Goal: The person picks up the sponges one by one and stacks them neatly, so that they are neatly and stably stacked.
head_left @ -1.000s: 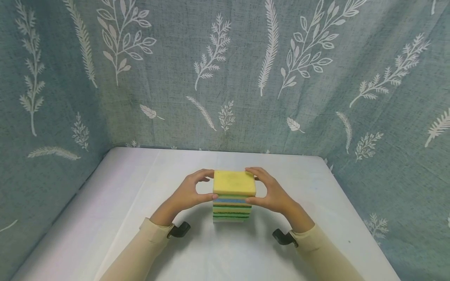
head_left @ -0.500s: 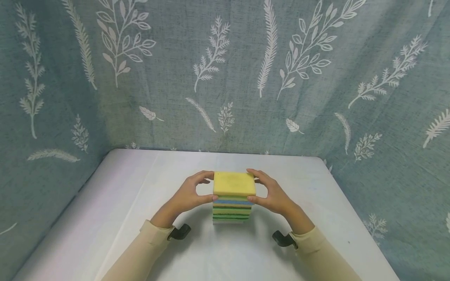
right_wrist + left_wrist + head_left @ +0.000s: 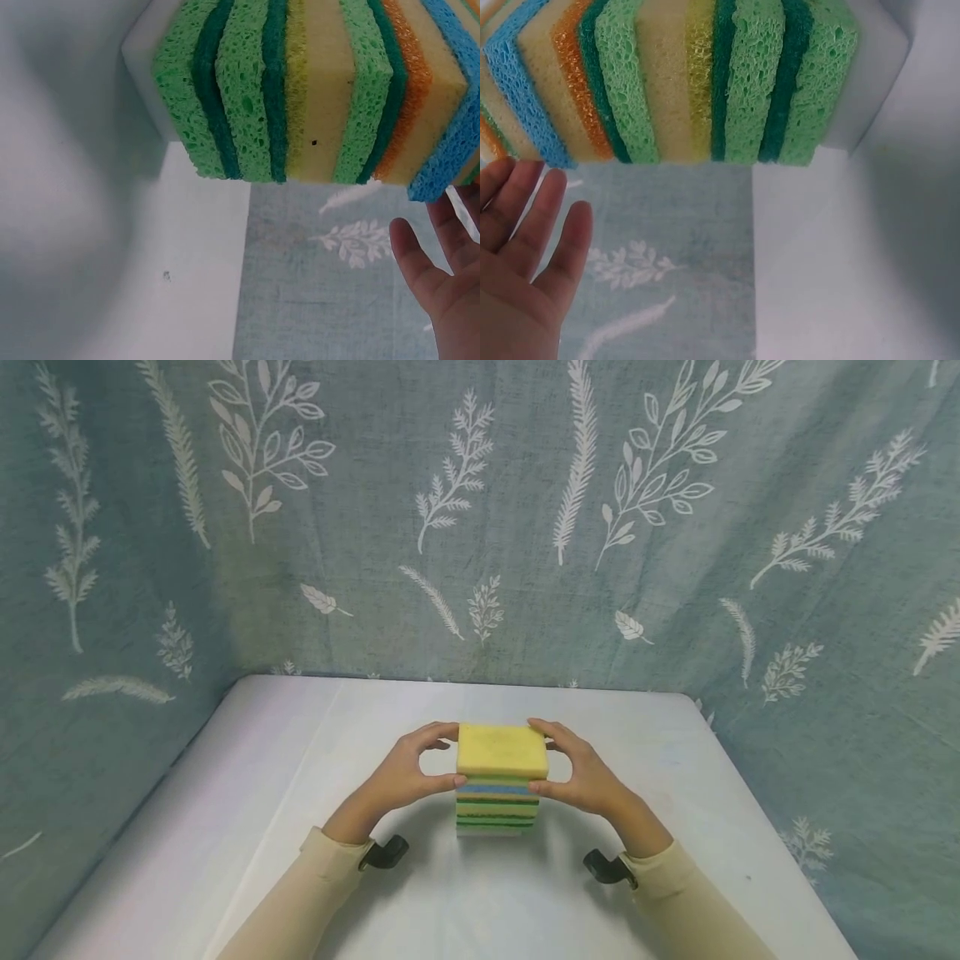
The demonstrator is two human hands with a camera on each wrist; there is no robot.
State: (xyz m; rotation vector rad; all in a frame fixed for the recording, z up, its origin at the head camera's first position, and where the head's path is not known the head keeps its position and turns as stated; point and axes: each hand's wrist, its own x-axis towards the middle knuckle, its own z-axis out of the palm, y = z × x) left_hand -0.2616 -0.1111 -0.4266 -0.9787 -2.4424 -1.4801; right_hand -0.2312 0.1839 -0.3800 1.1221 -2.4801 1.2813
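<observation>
A tall stack of sponges stands on the white table, with a yellow sponge on top. Below it come green, blue, tan and orange layers; a white block forms the bottom in the left wrist view. My left hand holds the top sponge at its left side, thumb at the near corner and index finger at the far one. On the opposite side my right hand grips it the same way. In the right wrist view, some right-hand fingers hang beside the upper layers, partly out of frame.
The white table spreads around the stack. A grey-green curtain with white leaf prints rises behind it and along both sides. Black wrist camera mounts sit under the beige sleeves.
Both hands stay at the top of the stack. The right thumb has shifted very slightly outward to the right; the sponges look unmoved apart from small camera sway.
</observation>
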